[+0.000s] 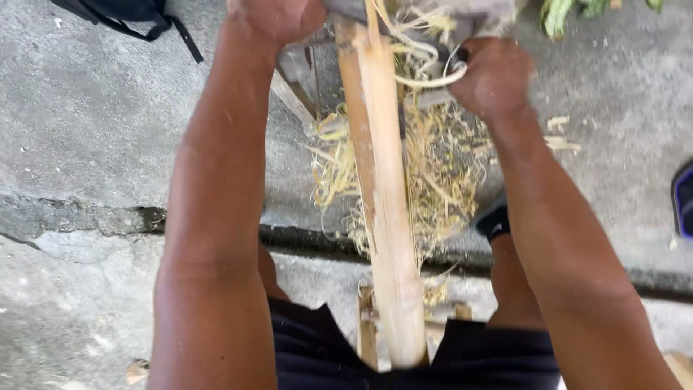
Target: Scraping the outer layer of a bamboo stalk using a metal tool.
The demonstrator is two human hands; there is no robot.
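Observation:
A long pale bamboo pole [382, 202] runs from my lap up the middle of the view, its skin partly shaved off. My left hand [278, 18] is closed at the top left of the pole, on one end of a scraping tool [346, 9]. My right hand [491, 76] is closed at the pole's right, on the tool's other end [484, 9], with a curled shaving [433, 79] beside it. The blade itself is mostly cut off by the top edge.
A heap of pale bamboo shavings [433, 173] lies on the concrete floor [94, 123] under the pole. A wooden support [368, 325] stands between my knees. A dark bag strap [144, 22] lies at top left, green leaves [570, 11] at top right, a dark object [684, 198] at the right edge.

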